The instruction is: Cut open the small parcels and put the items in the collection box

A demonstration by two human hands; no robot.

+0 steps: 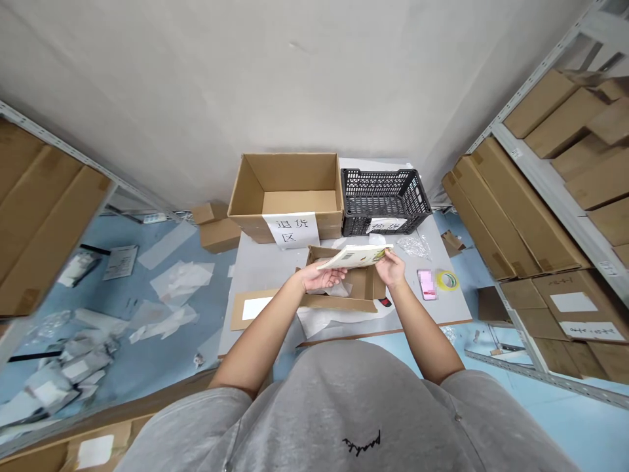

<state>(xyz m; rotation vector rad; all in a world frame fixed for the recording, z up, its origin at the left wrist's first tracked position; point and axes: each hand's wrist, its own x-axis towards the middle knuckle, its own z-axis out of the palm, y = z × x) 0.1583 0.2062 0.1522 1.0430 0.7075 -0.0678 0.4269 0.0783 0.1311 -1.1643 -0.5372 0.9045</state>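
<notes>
Booklet [354, 256] over open carton [339, 303]; right hand [390, 269] pinches its 3 o'clock end, left hand [320, 276] palm-up, fingers loosely spread just beneath. Tape roll [447, 280] at 3 o'clock.

An open cardboard carton [287, 177] stands beside a black plastic crate [386, 196] on the grey table [255, 265].

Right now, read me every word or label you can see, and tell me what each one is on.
"退货区" on the white sign on the cardboard box.
"换货" on the paper label on the black plastic crate.
Too small to read: the booklet, the handwritten labels.
</notes>
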